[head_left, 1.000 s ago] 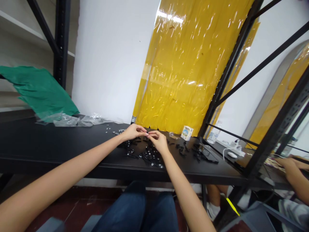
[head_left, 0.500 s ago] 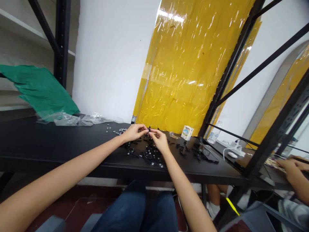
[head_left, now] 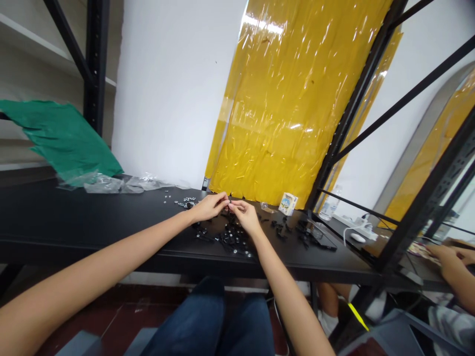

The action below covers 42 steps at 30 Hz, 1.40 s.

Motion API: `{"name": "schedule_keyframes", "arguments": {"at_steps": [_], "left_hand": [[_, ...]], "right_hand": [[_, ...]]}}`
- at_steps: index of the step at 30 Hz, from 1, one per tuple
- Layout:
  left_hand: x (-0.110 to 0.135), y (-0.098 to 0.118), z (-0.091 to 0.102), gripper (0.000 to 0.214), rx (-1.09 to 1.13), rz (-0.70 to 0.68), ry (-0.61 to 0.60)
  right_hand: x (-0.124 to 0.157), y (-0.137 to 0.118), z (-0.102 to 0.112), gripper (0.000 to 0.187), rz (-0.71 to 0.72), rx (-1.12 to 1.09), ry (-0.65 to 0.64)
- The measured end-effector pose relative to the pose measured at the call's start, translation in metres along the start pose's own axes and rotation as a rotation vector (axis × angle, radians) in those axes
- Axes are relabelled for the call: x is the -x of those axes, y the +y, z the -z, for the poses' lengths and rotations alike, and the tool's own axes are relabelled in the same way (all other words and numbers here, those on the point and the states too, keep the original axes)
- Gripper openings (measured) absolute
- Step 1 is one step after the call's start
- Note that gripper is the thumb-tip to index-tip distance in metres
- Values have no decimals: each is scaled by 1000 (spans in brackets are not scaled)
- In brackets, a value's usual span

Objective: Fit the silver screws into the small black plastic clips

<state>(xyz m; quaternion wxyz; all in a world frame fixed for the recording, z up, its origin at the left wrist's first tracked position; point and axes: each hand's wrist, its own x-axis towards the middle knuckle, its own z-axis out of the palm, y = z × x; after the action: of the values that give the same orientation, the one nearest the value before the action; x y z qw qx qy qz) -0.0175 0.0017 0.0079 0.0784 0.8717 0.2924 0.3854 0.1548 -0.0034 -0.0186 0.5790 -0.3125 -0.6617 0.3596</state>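
Note:
My left hand (head_left: 210, 205) and my right hand (head_left: 244, 216) meet fingertip to fingertip over the black table (head_left: 122, 217). Both are closed in a pinch on one small black part (head_left: 229, 201), mostly covered by the fingers, so its exact kind does not show. Below and between the hands lies a spread of small black parts with silvery round pieces (head_left: 233, 238). Left of my left hand, at the back, is a scatter of small silvery metal pieces (head_left: 186, 200).
Clear plastic bags (head_left: 104, 184) lie at the back left beside a green sheet (head_left: 70, 141). A small white box (head_left: 287, 203) stands at the back right, near more black parts (head_left: 280, 228) and a dark flat tray (head_left: 322, 238). Another person's hand (head_left: 443, 254) is at far right.
My left hand's fingers have shifted slightly and closed further over the small black part, which shows less now. My right hand stays nearly in place.

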Motion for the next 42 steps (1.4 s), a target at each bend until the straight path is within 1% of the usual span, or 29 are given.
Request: {"name": "schedule_keyframes", "arguments": {"at_steps": [6, 11, 15, 17, 20, 22, 24, 26, 28, 30, 33, 37, 39, 42], "left_hand": [[0, 1, -6, 27, 13, 9, -9], [-2, -3, -12, 32, -89, -3, 25], [-4, -3, -13, 38, -123, -7, 47], [-4, -1, -11, 45, -115, 34, 51], [-4, 3, -9, 59, -79, 177, 56], [-4, 5, -6, 62, -65, 223, 65], [-3, 6, -4, 56, -87, 198, 76], [-2, 7, -2, 43, -122, 143, 71], [-2, 6, 0, 33, -139, 95, 42], [-2, 5, 0, 29, -137, 59, 11], [-2, 1, 0, 28, -100, 55, -24], [-1, -4, -2, 32, 27, 86, -58], [-1, -6, -5, 34, 73, 102, -57], [-2, -7, -9, 37, 74, 115, -27]], "right_hand": [[0, -1, 0, 34, -31, -61, -19], [2, -5, -1, 33, -36, -85, -18], [3, -6, -3, 33, -36, -87, -27], [2, -5, -4, 34, -40, -92, -32], [0, -1, -5, 38, -54, -96, -28], [-1, 0, -5, 40, -62, -92, -5], [-2, -1, -5, 42, -61, -86, 23], [-1, -3, -4, 43, -56, -80, 40], [-1, -5, -4, 43, -56, -77, 46], [-1, -7, -4, 43, -62, -81, 47], [0, -7, -4, 43, -68, -107, 37], [0, -8, -4, 41, -62, -134, 9], [1, -9, -5, 40, -67, -138, -9], [3, -11, -5, 40, -76, -137, -25]]}}
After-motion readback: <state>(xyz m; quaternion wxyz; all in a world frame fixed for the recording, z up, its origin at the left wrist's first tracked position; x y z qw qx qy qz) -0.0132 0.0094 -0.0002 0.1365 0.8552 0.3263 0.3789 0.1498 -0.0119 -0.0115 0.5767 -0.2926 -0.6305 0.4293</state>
